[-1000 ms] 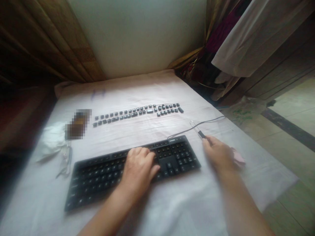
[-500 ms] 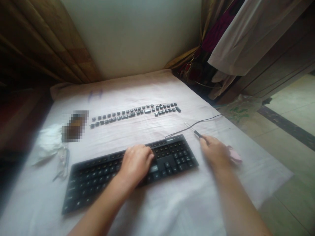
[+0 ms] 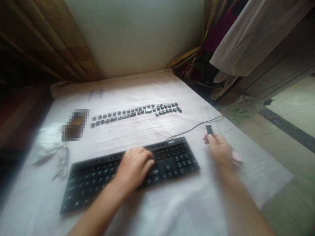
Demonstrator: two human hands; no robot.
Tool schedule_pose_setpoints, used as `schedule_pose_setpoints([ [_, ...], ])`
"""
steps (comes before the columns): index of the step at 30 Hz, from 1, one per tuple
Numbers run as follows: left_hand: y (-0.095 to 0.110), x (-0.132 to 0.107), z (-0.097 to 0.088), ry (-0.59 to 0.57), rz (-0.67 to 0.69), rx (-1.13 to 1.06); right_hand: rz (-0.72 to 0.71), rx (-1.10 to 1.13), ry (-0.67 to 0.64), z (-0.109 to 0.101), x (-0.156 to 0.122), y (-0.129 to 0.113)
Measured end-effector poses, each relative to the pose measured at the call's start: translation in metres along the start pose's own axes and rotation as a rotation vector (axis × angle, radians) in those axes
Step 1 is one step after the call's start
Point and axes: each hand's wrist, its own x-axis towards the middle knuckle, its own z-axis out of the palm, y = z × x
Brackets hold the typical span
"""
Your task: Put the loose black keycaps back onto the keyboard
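Note:
A black keyboard [image 3: 98, 183] lies at a slant on the white cloth, with several key positions lacking caps along its upper rows. My left hand [image 3: 135, 164] rests across its middle, fingers bent down onto the keys and pressing on it. Right of the keyboard, my right hand [image 3: 220, 147] is raised over the cloth, closed around a keycap puller [image 3: 209, 129] with a black handle; its thin wire prongs point away from me and are blurred. Beyond the keyboard, removed keycaps [image 3: 133, 114] stand in two uneven rows.
The keyboard's cable [image 3: 194, 126] runs off the table's right side. A pink item [image 3: 237, 157] lies behind my right wrist. At left are eyeglasses [image 3: 63, 162], a crumpled white cloth [image 3: 50, 139] and a pixelated brown item [image 3: 75, 126]. Clothes [image 3: 241, 49] hang at the right.
My right hand has turned the keycap puller from pointing left to pointing more directly away, and shifted slightly right. My left hand stays on the keyboard, its fingers slightly more spread.

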Motion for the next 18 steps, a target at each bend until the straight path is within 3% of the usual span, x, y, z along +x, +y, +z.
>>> schedule_pose_setpoints([
  [3, -0.003, -0.019, 0.003, 0.108, 0.065, 0.017, 0.086, 0.324, -0.069, 0.002, -0.008, -0.016],
  [7, -0.004, -0.045, 0.012, 0.247, 0.136, 0.14, 0.169, 0.408, -0.255, 0.009, -0.034, -0.043],
  [9, -0.003, -0.054, 0.017, 0.285, 0.178, 0.168, 0.218, 0.419, -0.451, 0.015, -0.049, -0.057],
  [12, -0.002, -0.061, 0.025, 0.339, 0.258, 0.165, 0.193, 0.45, -0.643, 0.026, -0.064, -0.075],
  [18, -0.002, -0.065, 0.04, 0.418, 0.341, 0.198, 0.077, 0.445, -0.855, 0.047, -0.066, -0.094],
])
